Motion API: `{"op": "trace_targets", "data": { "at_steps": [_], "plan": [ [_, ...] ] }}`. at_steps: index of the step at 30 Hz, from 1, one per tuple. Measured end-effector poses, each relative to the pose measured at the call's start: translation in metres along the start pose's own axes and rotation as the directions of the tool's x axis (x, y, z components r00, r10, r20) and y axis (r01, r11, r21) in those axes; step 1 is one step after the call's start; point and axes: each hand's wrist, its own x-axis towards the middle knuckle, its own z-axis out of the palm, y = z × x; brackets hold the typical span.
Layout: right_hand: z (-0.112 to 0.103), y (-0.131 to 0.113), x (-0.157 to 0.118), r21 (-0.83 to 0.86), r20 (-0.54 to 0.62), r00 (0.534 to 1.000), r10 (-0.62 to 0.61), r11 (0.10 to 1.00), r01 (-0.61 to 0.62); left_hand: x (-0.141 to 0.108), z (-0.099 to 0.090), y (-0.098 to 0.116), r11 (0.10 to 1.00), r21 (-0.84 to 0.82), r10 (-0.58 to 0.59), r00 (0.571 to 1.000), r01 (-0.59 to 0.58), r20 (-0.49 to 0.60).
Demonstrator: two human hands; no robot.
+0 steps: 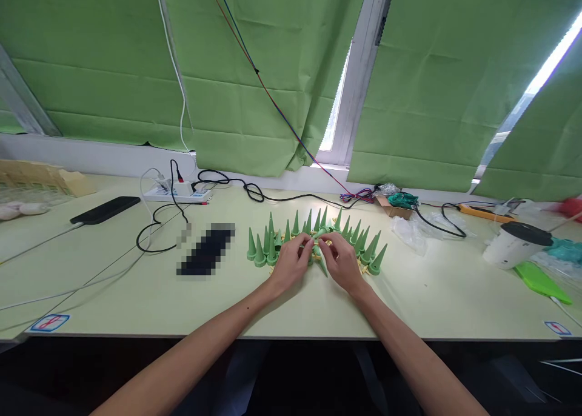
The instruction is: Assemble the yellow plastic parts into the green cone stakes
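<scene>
Bare arms (218, 328) reach; left hand (293, 259) and right hand (342, 261) pinch a green piece (319, 233). Many cones (376, 261) stand, maybe done; one's tipped.

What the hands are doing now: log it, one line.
left hand: among green cones, hold unclear | right hand: same, close beside left | cones: most upright on table

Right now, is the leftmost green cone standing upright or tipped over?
Upright: the leftmost green cone has its wide base down and its tip pointing up.
</scene>
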Motion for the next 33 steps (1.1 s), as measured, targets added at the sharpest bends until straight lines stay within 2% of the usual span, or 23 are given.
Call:
{"op": "trace_targets", "data": {
  "at_steps": [10,33],
  "plan": [
    [0.0012,0.0035,-0.0014,0.014,0.083,0.996,-0.007,1.0,0.005,0.001,0.0005,0.0001,0.999,-0.027,-0.039,0.999,0.038,-0.025],
    [0.0001,0.0019,-0.0005,-0.01,0.059,0.998,0.005,1.0,-0.004,0.0006,-0.0005,0.0006,0.999,-0.005,-0.04,0.998,0.039,-0.053]
  ]
}}
